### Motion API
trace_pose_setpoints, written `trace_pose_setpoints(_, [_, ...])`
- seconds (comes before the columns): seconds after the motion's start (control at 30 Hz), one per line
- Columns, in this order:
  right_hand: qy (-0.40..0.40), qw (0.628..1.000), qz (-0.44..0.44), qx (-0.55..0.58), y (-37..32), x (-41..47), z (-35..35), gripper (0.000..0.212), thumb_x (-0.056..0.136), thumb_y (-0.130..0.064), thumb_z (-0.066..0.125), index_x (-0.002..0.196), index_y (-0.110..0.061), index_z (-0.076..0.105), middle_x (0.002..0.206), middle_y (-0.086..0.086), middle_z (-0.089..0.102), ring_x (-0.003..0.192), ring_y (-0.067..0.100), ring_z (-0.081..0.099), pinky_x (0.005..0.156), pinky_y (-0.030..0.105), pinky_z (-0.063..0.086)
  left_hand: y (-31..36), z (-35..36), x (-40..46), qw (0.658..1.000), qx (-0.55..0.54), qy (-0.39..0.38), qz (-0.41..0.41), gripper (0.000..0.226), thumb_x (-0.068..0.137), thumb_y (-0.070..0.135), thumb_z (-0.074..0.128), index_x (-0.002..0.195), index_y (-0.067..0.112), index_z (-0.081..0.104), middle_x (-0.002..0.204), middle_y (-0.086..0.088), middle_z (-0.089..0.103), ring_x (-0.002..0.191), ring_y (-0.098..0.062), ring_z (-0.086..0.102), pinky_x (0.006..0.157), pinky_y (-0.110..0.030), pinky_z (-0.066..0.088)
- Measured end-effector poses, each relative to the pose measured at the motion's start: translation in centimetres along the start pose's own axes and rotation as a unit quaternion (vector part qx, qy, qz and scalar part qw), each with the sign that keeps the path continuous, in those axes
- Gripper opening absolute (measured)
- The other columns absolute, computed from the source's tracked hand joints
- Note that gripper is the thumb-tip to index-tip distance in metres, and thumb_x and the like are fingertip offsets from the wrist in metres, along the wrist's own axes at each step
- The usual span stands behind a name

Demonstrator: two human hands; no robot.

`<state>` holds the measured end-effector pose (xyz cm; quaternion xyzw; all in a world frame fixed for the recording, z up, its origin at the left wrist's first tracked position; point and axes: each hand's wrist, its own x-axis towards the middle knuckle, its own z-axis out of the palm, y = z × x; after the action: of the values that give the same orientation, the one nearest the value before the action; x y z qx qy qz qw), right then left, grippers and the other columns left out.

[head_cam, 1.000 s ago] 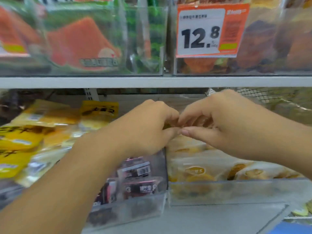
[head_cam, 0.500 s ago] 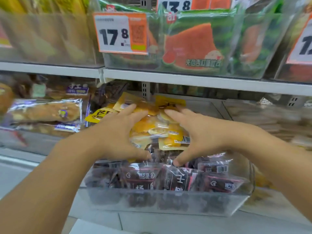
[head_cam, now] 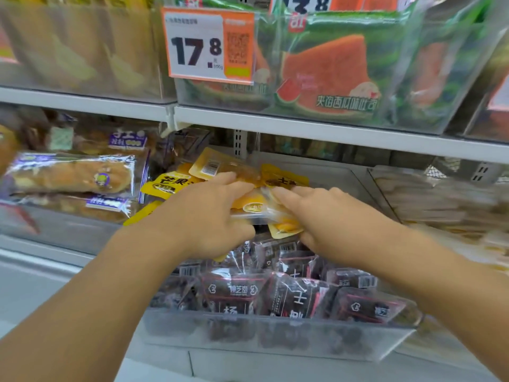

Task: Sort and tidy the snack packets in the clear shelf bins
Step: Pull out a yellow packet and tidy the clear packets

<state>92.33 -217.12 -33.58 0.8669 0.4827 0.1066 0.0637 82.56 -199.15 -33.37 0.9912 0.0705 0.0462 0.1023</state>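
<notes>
A clear shelf bin (head_cam: 275,334) in front of me holds several dark maroon snack packets (head_cam: 297,293) at the front and yellow mango packets (head_cam: 165,184) behind. My left hand (head_cam: 203,216) and my right hand (head_cam: 322,216) meet over the yellow pile. Both grip the same small bunch of yellow packets (head_cam: 256,208) from either side, thumbs under it and fingers over it. The bunch sits just above the dark packets.
Long bread packets (head_cam: 74,175) with purple labels fill the bin to the left. Above, a white shelf edge (head_cam: 330,130) carries bins of watermelon toast packets (head_cam: 330,73) and an orange 17.8 price tag (head_cam: 206,45). Another clear bin (head_cam: 440,199) stands to the right.
The view swung left from the right-hand bin to this one. My hands spread over the yellow packets, then closed in on a bunch and lifted it slightly.
</notes>
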Motion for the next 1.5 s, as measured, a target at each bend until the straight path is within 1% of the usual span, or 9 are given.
trace_pose_setpoints(0.23, [0.067, 0.993, 0.015, 0.091, 4.4, -3.9, -1.7, 0.056, 0.081, 0.01, 0.047, 0.114, -0.033, 0.058, 0.076, -0.001, 0.062, 0.071, 0.023, 0.059, 0.066, 0.042, 0.056, -0.2, -0.2, 0.3, 0.999, -0.021, -0.015, -0.043, 0.078, 0.084, 0.062, 0.065, 0.152, 0.044, 0.03, 0.167, 0.01, 0.01, 0.151, -0.016, 0.024, 0.118, -0.036, 0.029])
trace_pose_setpoints(0.37, [0.19, 0.95, -0.017, 0.248, 5.6, -8.9, -3.1, 0.075, 0.08, 0.019, 0.057, 0.115, -0.047, 0.068, 0.098, -0.027, 0.072, 0.092, -0.006, 0.067, 0.084, 0.019, 0.053, 0.1, -0.2, 0.6, 0.997, 0.02, -0.047, -0.054, 0.116, 0.056, 0.092, 0.059, 0.154, 0.042, 0.023, 0.166, 0.004, 0.013, 0.151, -0.028, 0.019, 0.12, -0.047, 0.026])
trace_pose_setpoints(0.47, [0.22, 0.914, 0.029, 0.34, 6.2, -10.7, -2.9, 0.065, 0.088, 0.019, 0.056, 0.104, -0.041, 0.074, 0.098, -0.016, 0.074, 0.092, 0.004, 0.071, 0.083, 0.027, 0.059, 1.0, -0.7, 0.6, 0.992, 0.079, -0.077, -0.066, 0.151, 0.018, 0.112, 0.036, 0.153, 0.05, 0.006, 0.168, 0.003, 0.0, 0.154, -0.034, -0.002, 0.122, -0.058, 0.014])
trace_pose_setpoints(0.63, [0.2, 0.714, 0.149, 0.655, 7.1, -12.7, -3.5, 0.033, 0.09, 0.011, 0.054, 0.1, -0.013, 0.073, 0.095, 0.008, 0.078, 0.087, 0.027, 0.076, 0.069, 0.035, 0.063, 6.1, -1.9, 0.6, 0.999, 0.032, 0.016, 0.009, 0.143, 0.027, 0.107, 0.049, 0.151, 0.044, 0.021, 0.16, 0.009, 0.025, 0.149, -0.025, 0.022, 0.119, -0.048, 0.029])
trace_pose_setpoints(0.73, [0.121, 0.637, 0.145, 0.747, 7.4, -14.5, -3.4, 0.033, 0.084, 0.0, 0.055, 0.114, -0.008, 0.068, 0.107, 0.015, 0.075, 0.09, 0.036, 0.074, 0.067, 0.032, 0.062, 10.5, -1.2, 0.7, 0.952, -0.282, 0.033, 0.112, 0.07, 0.057, 0.069, 0.077, 0.115, 0.036, 0.058, 0.1, 0.028, 0.068, 0.097, 0.006, 0.064, 0.082, -0.014, 0.049])
trace_pose_setpoints(0.83, [0.07, 0.655, 0.141, 0.739, 8.5, -16.6, -3.6, 0.038, 0.085, -0.005, 0.061, 0.122, -0.011, 0.064, 0.113, 0.016, 0.073, 0.092, 0.035, 0.074, 0.067, 0.036, 0.062, 14.1, -0.1, 1.0, 0.859, -0.491, -0.014, 0.146, 0.034, 0.08, 0.026, 0.072, 0.114, 0.02, 0.067, 0.08, 0.015, 0.075, 0.066, 0.001, 0.069, 0.056, -0.011, 0.051])
trace_pose_setpoints(1.07, [0.163, 0.671, 0.212, 0.692, 13.1, -22.0, -3.6, 0.027, 0.068, -0.026, 0.071, 0.093, -0.02, 0.08, 0.098, 0.015, 0.076, 0.072, 0.023, 0.074, 0.051, 0.03, 0.06, 19.4, 0.3, 3.3, 0.834, -0.515, -0.026, 0.195, 0.022, 0.077, 0.034, 0.064, 0.087, 0.015, 0.069, 0.069, 0.001, 0.072, 0.059, -0.021, 0.071, 0.051, -0.037, 0.061])
trace_pose_setpoints(1.27, [0.321, 0.636, 0.276, 0.645, 17.4, -25.2, -3.4, 0.032, 0.089, -0.033, 0.054, 0.107, -0.014, 0.071, 0.1, 0.01, 0.077, 0.083, 0.025, 0.076, 0.058, 0.029, 0.06, 23.0, 2.6, 7.0, 0.874, -0.405, 0.17, 0.209, 0.032, 0.098, 0.049, 0.047, 0.115, 0.038, 0.072, 0.096, -0.005, 0.075, 0.075, -0.026, 0.072, 0.054, -0.039, 0.061])
trace_pose_setpoints(1.5, [0.463, 0.791, 0.263, 0.302, 20.2, -27.5, -2.9, 0.015, 0.099, -0.023, 0.058, 0.095, -0.026, 0.072, 0.08, -0.002, 0.071, 0.072, 0.017, 0.072, 0.064, 0.032, 0.062, 24.5, 3.1, 7.4, 0.845, -0.102, 0.433, 0.296, 0.023, 0.098, 0.037, 0.059, 0.096, 0.018, 0.073, 0.079, -0.003, 0.07, 0.072, -0.033, 0.065, 0.059, -0.048, 0.051])
